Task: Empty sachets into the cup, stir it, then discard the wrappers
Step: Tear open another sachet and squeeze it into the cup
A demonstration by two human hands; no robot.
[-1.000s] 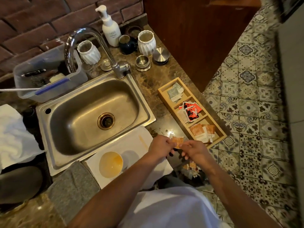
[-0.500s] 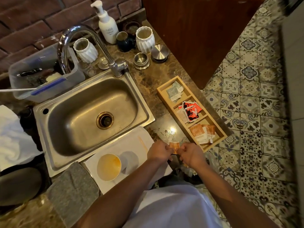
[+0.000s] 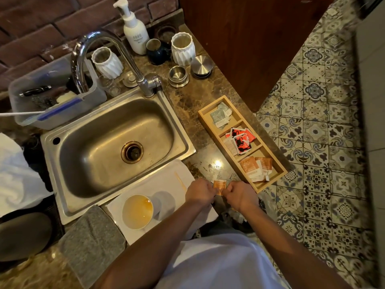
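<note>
Orange catches my eye first: a small orange sachet (image 3: 219, 185) sits pinched between both hands, just above the near edge of the marble tabletop (image 3: 195, 97). My left hand (image 3: 199, 192) has its grip closed on the sachet's left side, fingers curled under so I see mostly knuckles; my right hand (image 3: 239, 195) has its grip closed on the right side in the same way. The two hands are nearly touching, with only the sachet's upper part showing between them. I cannot tell whether the sachet is torn.

To the left of my left hand stands the cup (image 3: 137, 211), upright on a white napkin (image 3: 166, 180), holding an amber liquid. A thin wooden stirrer (image 3: 180, 183) lies on the napkin between the cup and my left hand, apart from both.

Just beyond my right hand is the wooden tray (image 3: 258, 187) with three compartments: orange sachets in the nearest one, red and black ones in the middle, pale grey-green ones in the farthest.

The steel sink (image 3: 116, 147) lies to the left of the tray, its tap (image 3: 100, 57) arching over the back edge. A grey cloth (image 3: 91, 238) lies in front of the sink, beside the napkin. Behind the tap stand a pump bottle (image 3: 134, 30) and two white ribbed pots (image 3: 183, 49).
</note>
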